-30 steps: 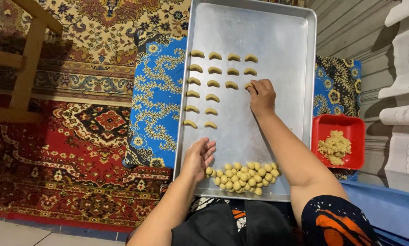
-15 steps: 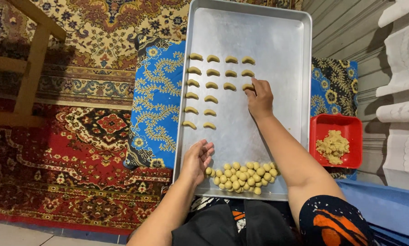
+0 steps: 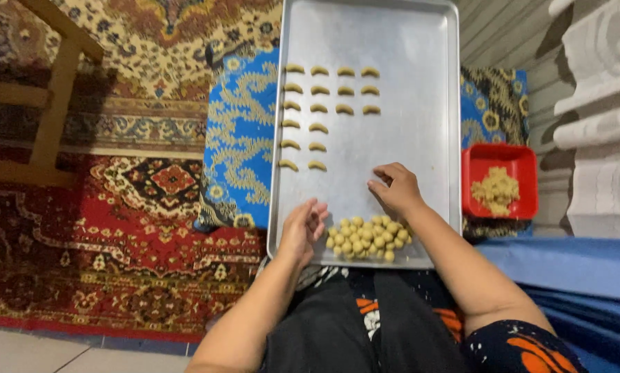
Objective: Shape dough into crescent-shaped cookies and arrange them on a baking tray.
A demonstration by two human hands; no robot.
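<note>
On the large silver metal baking tray (image 3: 420, 83), the right hand (image 3: 396, 190) hovers with loosely curled, empty fingers just beyond the heap of small yellow dough balls (image 3: 369, 238) at the near edge. The left hand (image 3: 302, 231) rests open beside the heap. Curved dough crescents (image 3: 327, 110) sit in rows farther off.

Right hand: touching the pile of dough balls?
Cannot tell. In the head view the right hand hovers at the far edge of the pile of dough balls; its fingers curl under, hiding any contact.

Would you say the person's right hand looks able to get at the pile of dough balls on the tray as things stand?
Probably yes: the right hand rests on the tray right beside the pile of dough balls, with only bare metal between them.
</note>
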